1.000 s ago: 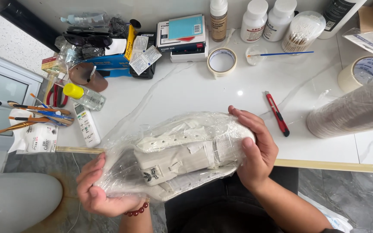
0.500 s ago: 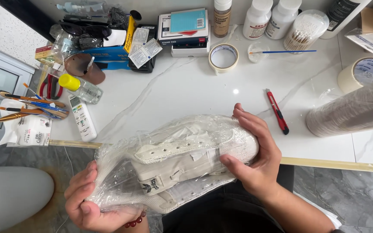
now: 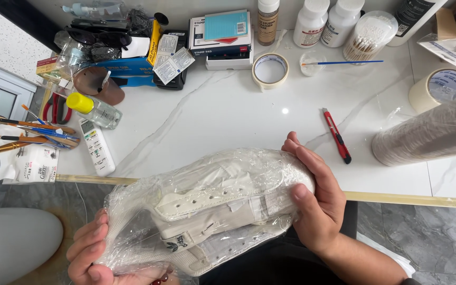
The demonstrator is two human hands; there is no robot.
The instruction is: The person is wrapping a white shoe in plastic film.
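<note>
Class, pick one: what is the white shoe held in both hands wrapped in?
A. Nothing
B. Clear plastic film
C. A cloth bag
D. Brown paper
B: crinkled clear plastic film covers the white shoe, held between the left hand and right hand.

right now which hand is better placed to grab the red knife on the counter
Right. The right hand grips the wrapped shoe at the end nearest the red knife; the left hand holds the far end, below the counter edge.
</note>
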